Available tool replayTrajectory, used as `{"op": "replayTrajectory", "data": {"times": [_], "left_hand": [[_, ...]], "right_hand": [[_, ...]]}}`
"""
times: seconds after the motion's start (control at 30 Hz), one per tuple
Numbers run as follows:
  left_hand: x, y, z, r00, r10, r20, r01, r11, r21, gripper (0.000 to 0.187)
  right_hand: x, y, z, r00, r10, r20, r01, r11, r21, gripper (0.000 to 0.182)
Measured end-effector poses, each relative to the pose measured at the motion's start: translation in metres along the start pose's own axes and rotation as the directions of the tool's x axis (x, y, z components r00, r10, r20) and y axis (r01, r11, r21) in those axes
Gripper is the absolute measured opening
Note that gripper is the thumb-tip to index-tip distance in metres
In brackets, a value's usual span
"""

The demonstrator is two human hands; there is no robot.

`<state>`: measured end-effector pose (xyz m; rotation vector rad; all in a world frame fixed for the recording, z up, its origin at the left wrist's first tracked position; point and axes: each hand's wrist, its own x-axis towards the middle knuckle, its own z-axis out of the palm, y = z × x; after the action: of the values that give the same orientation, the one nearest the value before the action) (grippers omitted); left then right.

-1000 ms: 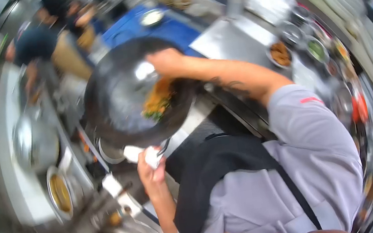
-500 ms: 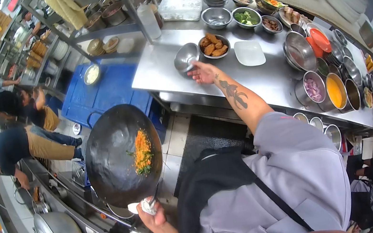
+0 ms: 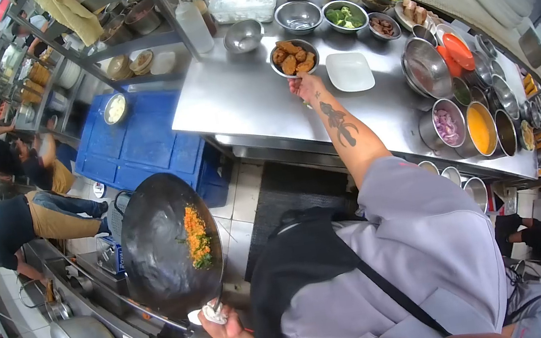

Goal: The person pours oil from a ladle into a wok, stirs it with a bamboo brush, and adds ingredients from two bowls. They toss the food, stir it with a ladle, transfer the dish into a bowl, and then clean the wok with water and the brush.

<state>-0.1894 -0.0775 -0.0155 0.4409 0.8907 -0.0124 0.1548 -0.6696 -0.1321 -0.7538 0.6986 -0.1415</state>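
head view: left hand clamped round cloth-wrapped wok handle, wok tilted, handle running back toward body. right hand stretched far ahead, fingers pinching near rim of bowl of fried pieces on tabletop.

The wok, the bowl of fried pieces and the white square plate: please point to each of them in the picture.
wok (image 3: 156, 249): head view, on its dark inner surface.
bowl of fried pieces (image 3: 293, 58): head view, on the fried food inside.
white square plate (image 3: 350, 71): head view, on its flat middle.
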Motion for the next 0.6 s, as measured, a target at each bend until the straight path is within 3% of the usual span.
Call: {"op": "replayTrajectory", "data": {"times": [0.07,0.17,0.23,0.37,0.43,0.5,0.6], "left_hand": [[0.007,-0.001,-0.014,0.999,-0.029,0.028,0.027,0.997,0.077,0.019],[-0.019,-0.014,0.021,1.0,0.013,0.017,-0.015,0.997,0.075,0.02],[-0.021,-0.015,0.023,1.0,-0.003,-0.002,0.003,1.0,0.026,0.021],[-0.014,-0.017,0.011,0.998,0.04,-0.054,-0.042,0.999,-0.021,0.021],[-0.014,-0.019,0.015,0.996,0.059,-0.07,-0.059,0.998,-0.004,0.021],[-0.021,-0.02,0.022,0.993,0.084,-0.082,-0.08,0.996,0.045,0.02],[-0.02,-0.021,0.023,0.994,0.068,-0.083,-0.069,0.998,-0.004,0.021]], "right_hand": [[0.001,-0.002,-0.003,1.0,-0.015,-0.005,0.014,0.993,-0.114,0.023],[-0.005,-0.009,0.0,1.0,0.016,-0.001,-0.016,0.976,-0.219,0.016],[-0.004,-0.019,0.004,0.953,-0.166,-0.254,0.092,0.956,-0.277,0.019],[-0.007,-0.033,0.009,0.968,-0.032,-0.25,-0.033,0.967,-0.253,0.025],[0.011,-0.028,0.0,0.981,0.168,-0.094,-0.181,0.972,-0.152,0.028],[0.022,-0.026,-0.006,0.981,0.191,-0.036,-0.194,0.976,-0.101,0.023],[0.018,-0.021,-0.007,0.991,0.123,-0.043,-0.13,0.967,-0.219,0.019]]}}
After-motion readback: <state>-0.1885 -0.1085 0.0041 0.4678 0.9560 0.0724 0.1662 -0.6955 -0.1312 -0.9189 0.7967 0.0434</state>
